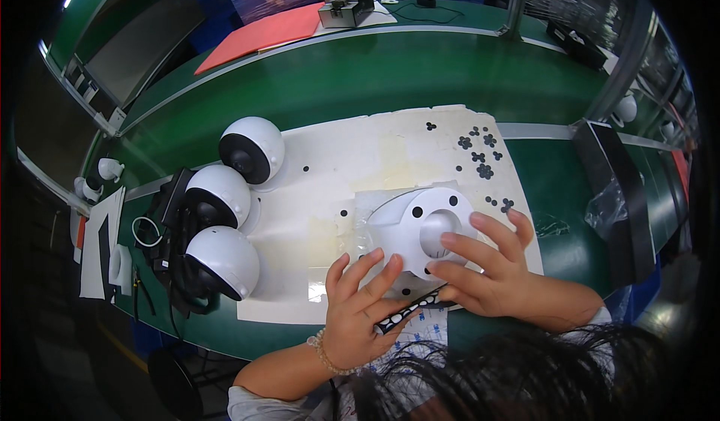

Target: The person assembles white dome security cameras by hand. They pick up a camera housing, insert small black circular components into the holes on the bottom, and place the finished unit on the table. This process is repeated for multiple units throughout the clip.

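A white rounded plastic housing [396,232] lies on a pale board [300,252], its ring-shaped end with a round hole turned toward me. Small black round pads [418,212] sit on that ring. My right hand [491,271] has its fingers spread over the ring, one fingertip at the pad on its near edge. My left hand [358,312] holds a black strip with white round gaps [401,317] by the thumb, while its other fingers reach up beside the housing. The strip's far end meets my right thumb, and whether that thumb grips it cannot be told.
Three white-and-black dome cameras [259,147] stand on the left beside bundled black cables [176,248]. Loose black pads [485,171] are scattered at the board's far right. Pliers [141,293] lie at the left edge. A long black box [611,196] stands right.
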`<state>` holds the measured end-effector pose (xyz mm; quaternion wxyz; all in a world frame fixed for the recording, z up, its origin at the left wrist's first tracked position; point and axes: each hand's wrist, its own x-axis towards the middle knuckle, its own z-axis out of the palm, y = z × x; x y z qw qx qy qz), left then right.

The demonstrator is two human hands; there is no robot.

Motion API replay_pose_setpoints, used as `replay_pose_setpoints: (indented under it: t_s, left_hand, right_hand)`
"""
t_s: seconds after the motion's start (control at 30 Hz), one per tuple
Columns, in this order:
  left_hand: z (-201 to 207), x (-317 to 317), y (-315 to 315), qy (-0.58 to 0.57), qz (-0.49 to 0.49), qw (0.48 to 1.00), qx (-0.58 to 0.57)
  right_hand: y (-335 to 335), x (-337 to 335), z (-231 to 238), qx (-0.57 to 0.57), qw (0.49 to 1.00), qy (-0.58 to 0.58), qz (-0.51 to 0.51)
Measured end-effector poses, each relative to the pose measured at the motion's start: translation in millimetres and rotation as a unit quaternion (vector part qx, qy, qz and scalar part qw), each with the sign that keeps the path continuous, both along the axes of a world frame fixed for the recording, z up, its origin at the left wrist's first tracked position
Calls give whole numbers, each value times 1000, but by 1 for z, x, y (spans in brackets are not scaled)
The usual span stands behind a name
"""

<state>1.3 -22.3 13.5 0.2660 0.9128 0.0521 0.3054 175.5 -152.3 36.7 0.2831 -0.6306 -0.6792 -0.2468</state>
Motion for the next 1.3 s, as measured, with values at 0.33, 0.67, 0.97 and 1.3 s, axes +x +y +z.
replay_pose_setpoints:
  t_s: [0.33, 0.67, 0.97, 1.3]
  left_hand:
    - [-3, 0, 4, -22, -47, 996, -75]
    - [-2, 0, 3, -9, -38, 998, -52]
    - [-1, 1, -1, 7, -5, 1000, -1]
    - [-3, 0, -1, 5, 4, 1000, -5]
  right_hand:
    - [-15, -13, -11, -35, 992, 90, 86]
    - [-19, -3, -13, 133, 978, -78, 138]
    - [-10, 21, -6, -59, 943, 323, 52]
    - [-9, 21, -5, -70, 940, 328, 62]
